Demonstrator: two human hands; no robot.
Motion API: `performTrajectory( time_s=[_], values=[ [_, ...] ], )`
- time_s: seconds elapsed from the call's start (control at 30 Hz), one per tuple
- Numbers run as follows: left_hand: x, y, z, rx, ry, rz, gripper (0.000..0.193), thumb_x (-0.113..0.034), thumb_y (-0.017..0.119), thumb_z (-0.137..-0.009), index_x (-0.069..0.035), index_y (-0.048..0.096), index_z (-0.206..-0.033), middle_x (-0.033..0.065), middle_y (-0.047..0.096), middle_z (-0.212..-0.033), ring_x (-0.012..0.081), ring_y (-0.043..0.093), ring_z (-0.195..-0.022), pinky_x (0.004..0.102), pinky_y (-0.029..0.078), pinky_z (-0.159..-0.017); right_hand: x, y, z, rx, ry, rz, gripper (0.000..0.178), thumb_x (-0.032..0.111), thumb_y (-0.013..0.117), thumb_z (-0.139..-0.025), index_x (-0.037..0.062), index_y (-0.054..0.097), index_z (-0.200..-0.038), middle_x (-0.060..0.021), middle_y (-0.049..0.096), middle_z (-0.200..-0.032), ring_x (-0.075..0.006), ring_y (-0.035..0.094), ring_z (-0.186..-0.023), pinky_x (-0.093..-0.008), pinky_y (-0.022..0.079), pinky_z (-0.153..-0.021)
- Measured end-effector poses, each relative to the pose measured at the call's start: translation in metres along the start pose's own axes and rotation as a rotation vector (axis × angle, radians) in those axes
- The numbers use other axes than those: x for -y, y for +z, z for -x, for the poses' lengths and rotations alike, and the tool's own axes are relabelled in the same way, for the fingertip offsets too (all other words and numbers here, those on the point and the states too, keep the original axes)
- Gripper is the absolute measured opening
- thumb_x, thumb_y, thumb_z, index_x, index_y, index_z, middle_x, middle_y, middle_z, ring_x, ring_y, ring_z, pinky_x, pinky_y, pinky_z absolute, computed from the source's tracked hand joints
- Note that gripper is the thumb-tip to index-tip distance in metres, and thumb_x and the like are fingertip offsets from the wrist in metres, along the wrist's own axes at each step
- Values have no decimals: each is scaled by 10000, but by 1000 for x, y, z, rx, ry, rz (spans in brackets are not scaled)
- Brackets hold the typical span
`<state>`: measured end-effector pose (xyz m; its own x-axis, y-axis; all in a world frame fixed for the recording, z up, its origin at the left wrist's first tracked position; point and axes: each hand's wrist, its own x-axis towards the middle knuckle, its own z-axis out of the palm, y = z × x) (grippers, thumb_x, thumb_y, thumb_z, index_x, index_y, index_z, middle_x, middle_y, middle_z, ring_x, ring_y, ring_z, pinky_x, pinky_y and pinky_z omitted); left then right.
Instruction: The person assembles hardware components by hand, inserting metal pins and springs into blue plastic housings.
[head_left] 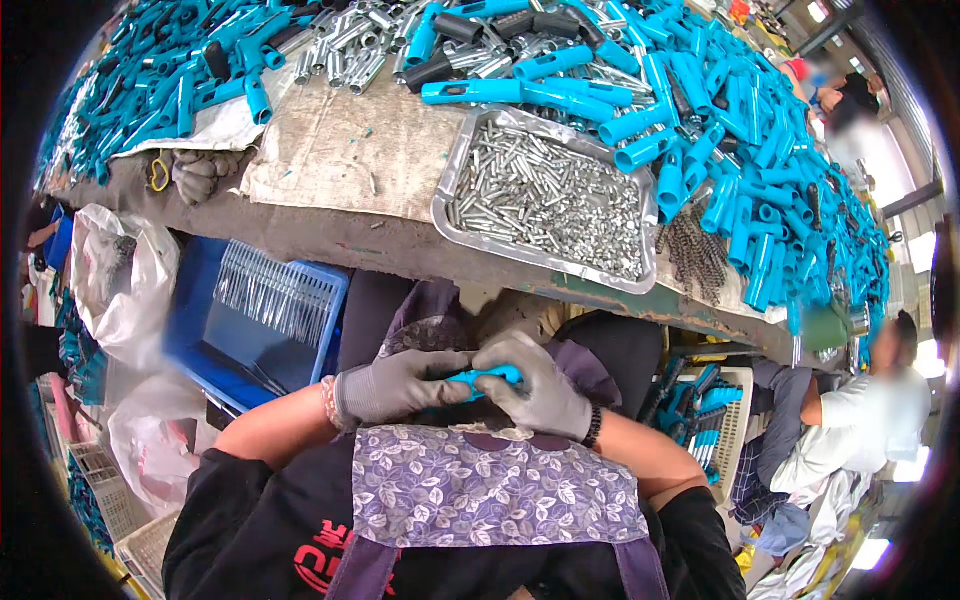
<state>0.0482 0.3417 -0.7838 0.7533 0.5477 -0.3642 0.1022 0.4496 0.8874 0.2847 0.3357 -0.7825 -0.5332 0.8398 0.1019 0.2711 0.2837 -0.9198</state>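
In front of my apron, both grey-gloved hands meet around one bright blue plastic tube-like part (484, 378). My left hand (402, 388) is closed on its left end, thumb along the top. Fingers of my right hand (532, 388) wrap its right end. Much of the part is hidden by the gloves, so its full shape cannot be told. Beyond my hands, at the bench edge, sits a clear plastic tray (447, 212) with many small silver metal pins and short pieces.
Heaps of blue plastic tubes (770, 190) and silver metal tubes (345, 45) cover the bench (330, 150). A blue crate (195, 300) with thin metal rods stands left below it. A beige basket (738, 440) holds blue and black parts at right. Another person (850, 430) sits far right.
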Motion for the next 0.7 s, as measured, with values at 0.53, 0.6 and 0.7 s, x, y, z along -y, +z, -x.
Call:
performTrajectory(
  time_s=[0.53, 0.6, 0.7],
  values=[
    [-1, -3, 19, -261, 39, 392, 558, -373, 627, -976, -25, 511, -1397, 8, 640, -1143, 71, 572, -947, 240, 471, -842, 57, -77, -121, -164, -209, 1011, 162, 101, 641, -854, 36, 691, -993, -158, 691, -930, -289, 663, -859, -402, 509, -775],
    [4, -2, 19, -266, 57, 435, 614, -419, 626, -971, 4, 491, -1395, 14, 619, -1032, 77, 541, -942, 246, 463, -833, 66, -67, -104, -112, -113, 698, 159, 107, 633, -858, 41, 690, -990, -172, 688, -898, -312, 667, -853, -404, 512, -770],
    [-7, -2, 21, -287, 48, 308, 611, -410, 624, -974, -1, 480, -1405, 15, 616, -1014, 83, 542, -938, 252, 461, -837, 79, -40, -69, 15, 254, 169, 118, 69, 650, -857, 33, 687, -963, -145, 692, -873, -323, 666, -843, -405, 511, -783]
  ],
)
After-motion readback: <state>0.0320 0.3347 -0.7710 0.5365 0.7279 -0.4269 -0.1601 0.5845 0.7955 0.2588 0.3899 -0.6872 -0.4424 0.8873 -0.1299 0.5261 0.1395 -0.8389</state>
